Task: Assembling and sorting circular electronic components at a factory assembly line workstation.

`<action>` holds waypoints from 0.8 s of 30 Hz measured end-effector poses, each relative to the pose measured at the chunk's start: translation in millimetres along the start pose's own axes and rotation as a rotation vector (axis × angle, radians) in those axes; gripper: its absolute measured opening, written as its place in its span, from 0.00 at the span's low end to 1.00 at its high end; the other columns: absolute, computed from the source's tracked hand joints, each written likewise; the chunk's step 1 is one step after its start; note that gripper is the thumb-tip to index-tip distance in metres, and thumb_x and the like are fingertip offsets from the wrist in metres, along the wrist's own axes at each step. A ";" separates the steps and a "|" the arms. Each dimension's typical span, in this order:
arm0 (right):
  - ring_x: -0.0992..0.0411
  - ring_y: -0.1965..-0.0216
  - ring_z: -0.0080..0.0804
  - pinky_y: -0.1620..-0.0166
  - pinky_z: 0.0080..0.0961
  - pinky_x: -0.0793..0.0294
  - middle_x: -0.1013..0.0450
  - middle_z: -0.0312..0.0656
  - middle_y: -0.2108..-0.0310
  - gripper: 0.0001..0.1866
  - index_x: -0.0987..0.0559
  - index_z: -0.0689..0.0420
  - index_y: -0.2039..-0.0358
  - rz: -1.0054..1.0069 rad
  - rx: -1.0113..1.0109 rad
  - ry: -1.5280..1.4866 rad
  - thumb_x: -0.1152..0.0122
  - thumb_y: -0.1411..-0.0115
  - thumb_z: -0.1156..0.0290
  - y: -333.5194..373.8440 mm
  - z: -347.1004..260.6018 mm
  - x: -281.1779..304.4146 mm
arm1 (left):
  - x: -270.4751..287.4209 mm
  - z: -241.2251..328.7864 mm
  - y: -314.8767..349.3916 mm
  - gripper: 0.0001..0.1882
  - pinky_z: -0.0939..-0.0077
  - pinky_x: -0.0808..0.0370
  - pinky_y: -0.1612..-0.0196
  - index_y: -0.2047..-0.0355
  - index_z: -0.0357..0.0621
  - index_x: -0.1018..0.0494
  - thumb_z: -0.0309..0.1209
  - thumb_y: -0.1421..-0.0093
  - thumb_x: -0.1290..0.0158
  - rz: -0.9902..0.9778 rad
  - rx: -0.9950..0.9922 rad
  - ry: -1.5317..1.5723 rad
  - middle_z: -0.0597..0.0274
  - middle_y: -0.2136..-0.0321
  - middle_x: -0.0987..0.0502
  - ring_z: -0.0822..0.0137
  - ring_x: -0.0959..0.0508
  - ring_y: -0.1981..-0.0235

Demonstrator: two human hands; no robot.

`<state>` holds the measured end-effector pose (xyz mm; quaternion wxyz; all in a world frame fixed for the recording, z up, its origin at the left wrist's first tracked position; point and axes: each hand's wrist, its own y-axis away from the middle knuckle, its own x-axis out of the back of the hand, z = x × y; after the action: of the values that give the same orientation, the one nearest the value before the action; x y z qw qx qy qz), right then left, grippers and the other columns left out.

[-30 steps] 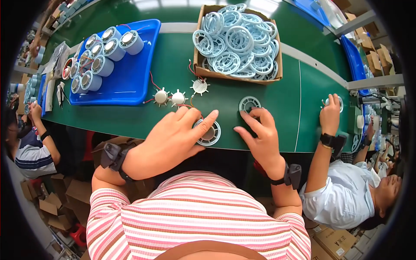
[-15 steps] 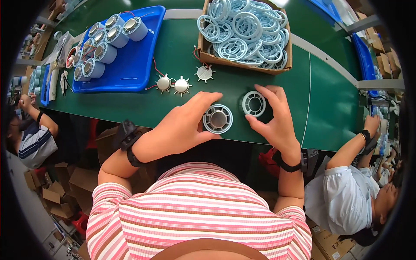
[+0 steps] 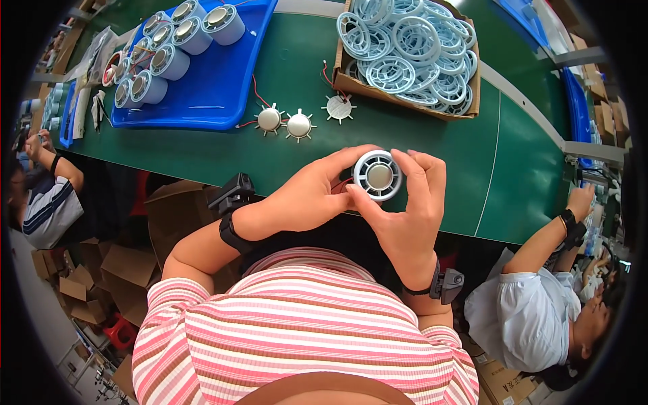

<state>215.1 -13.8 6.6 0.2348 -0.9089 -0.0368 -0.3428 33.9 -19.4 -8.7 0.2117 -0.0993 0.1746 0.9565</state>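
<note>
In front of me, at the table's near edge, a pale blue spoked plastic ring (image 3: 365,165) sits over a round housing with a silver metal disc (image 3: 380,177) showing through its centre. My left hand (image 3: 307,192) is closed around the housing's left side, with a bit of red wire beside its thumb. My right hand (image 3: 410,192) grips the ring from the right, thumb at the lower left and fingertips at the upper right. The housing's body is hidden below the ring. Beyond my hands lie silver discs with radiating prongs (image 3: 300,125), some with red wires.
A cardboard box (image 3: 405,106) heaped with pale blue spoked rings (image 3: 416,39) stands at the back. To the left, a blue tray (image 3: 202,116) holds several pale blue cylinders (image 3: 170,62) with metal tops. Co-workers sit at both sides, a white sleeve (image 3: 533,304) on the right.
My right hand has brought the ring left onto the housing in my left hand. The two hands, apart before, now meet around the stacked parts.
</note>
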 end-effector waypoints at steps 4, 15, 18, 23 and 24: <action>0.27 0.53 0.44 0.53 0.35 0.24 0.30 0.48 0.54 0.33 0.21 0.61 0.53 -0.005 -0.010 0.011 0.16 0.60 0.69 0.9 0.2 1.1 | 2.5 3.7 1.3 0.35 0.69 0.28 0.38 0.29 0.39 0.44 0.15 0.36 0.49 -0.044 0.025 0.087 0.58 0.37 0.32 0.67 0.29 0.39; 0.27 0.49 0.45 0.50 0.36 0.25 0.29 0.48 0.52 0.34 0.22 0.61 0.51 -0.035 -0.041 -0.076 0.15 0.59 0.69 4.6 8.4 0.4 | 14.5 7.3 -0.8 0.34 0.67 0.23 0.42 0.28 0.38 0.46 0.25 0.32 0.49 -0.157 0.194 0.740 0.54 0.39 0.30 0.64 0.26 0.40; 0.27 0.49 0.45 0.50 0.36 0.25 0.29 0.48 0.52 0.34 0.22 0.61 0.50 -0.028 -0.044 -0.069 0.15 0.59 0.69 5.9 8.5 -0.5 | 7.2 16.1 -2.5 0.33 0.68 0.21 0.44 0.29 0.36 0.45 0.28 0.30 0.47 -0.064 0.243 0.476 0.53 0.39 0.30 0.65 0.23 0.43; 0.27 0.49 0.45 0.49 0.36 0.25 0.29 0.48 0.52 0.33 0.22 0.61 0.51 -0.039 -0.048 -0.104 0.16 0.59 0.71 3.9 7.4 2.5 | 13.5 19.2 -7.0 0.32 0.68 0.20 0.44 0.30 0.37 0.42 0.31 0.30 0.45 -0.064 0.264 0.423 0.55 0.40 0.29 0.66 0.22 0.44; 0.27 0.49 0.45 0.49 0.36 0.25 0.29 0.48 0.52 0.32 0.23 0.61 0.52 -0.043 -0.049 -0.105 0.17 0.59 0.72 3.0 7.2 2.2 | 12.5 17.5 -7.0 0.32 0.70 0.19 0.46 0.30 0.38 0.42 0.31 0.31 0.44 -0.060 0.260 0.437 0.55 0.41 0.28 0.66 0.22 0.45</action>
<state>221.8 -13.4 2.1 0.2028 -0.9301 -0.0601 -0.3003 23.8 -2.2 2.0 0.2084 -0.2808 0.3348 0.8750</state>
